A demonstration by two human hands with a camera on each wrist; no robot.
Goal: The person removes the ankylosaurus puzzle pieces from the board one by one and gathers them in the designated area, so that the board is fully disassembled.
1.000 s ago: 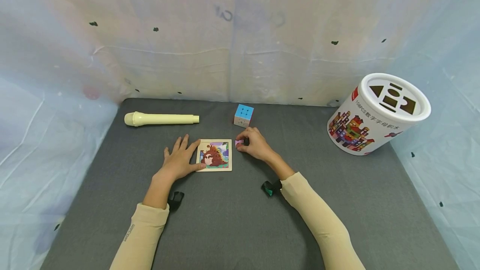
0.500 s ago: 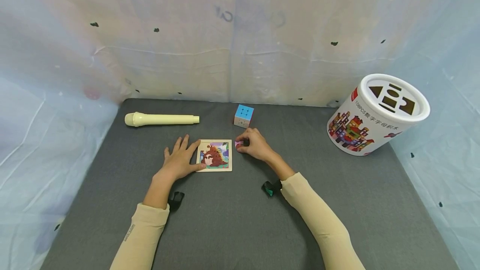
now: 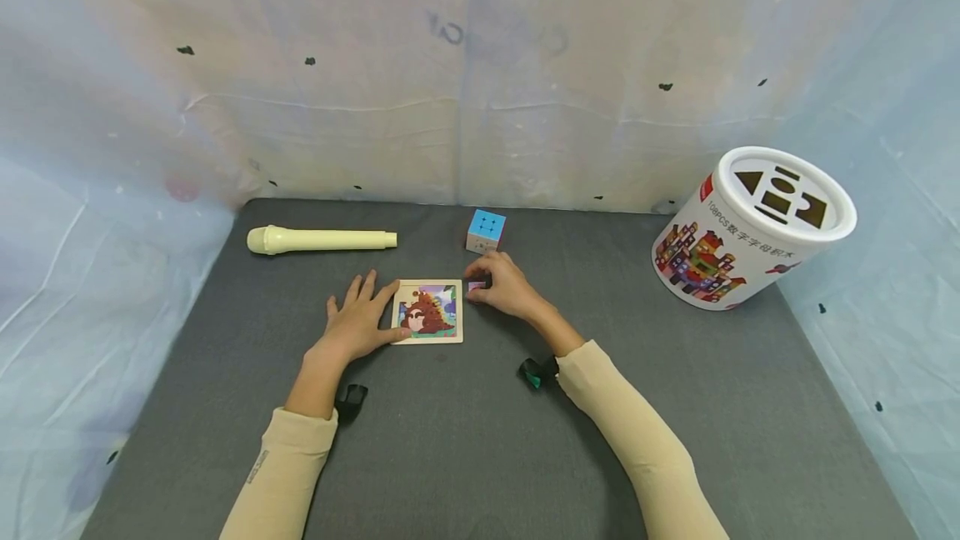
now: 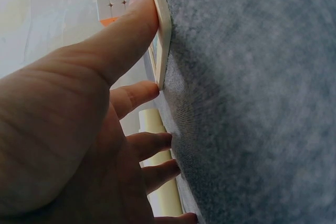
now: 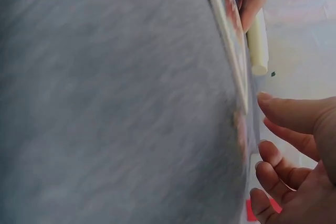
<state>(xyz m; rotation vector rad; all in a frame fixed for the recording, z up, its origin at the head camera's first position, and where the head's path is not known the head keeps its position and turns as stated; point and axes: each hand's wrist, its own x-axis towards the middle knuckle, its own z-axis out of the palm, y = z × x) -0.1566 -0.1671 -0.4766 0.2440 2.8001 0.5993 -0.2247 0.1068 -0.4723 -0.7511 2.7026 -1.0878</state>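
Note:
A square jigsaw puzzle [image 3: 429,312] in a pale wooden frame lies flat, its picture a brown animal on purple. My left hand [image 3: 356,321] rests at its left side, fingers spread. The left thumb touches the near left part of the frame and the index fingertip meets its far left corner. To the right of the frame lies a small purple puzzle piece [image 3: 476,285]. My right hand [image 3: 507,285] is over it, thumb and index on either side. In the right wrist view a gap shows between the fingertips and the blurred piece [image 5: 240,136].
A cube puzzle [image 3: 486,231] with a blue top stands just beyond my right hand. A pale yellow toy microphone [image 3: 322,240] lies at the far left. A large white block tub [image 3: 750,232] stands at the right. The grey tabletop [image 3: 442,440] meets plastic sheeting behind.
My right hand has shifted slightly left, towards the frame. The left hand and the frame have kept their places; the small piece shows little movement.

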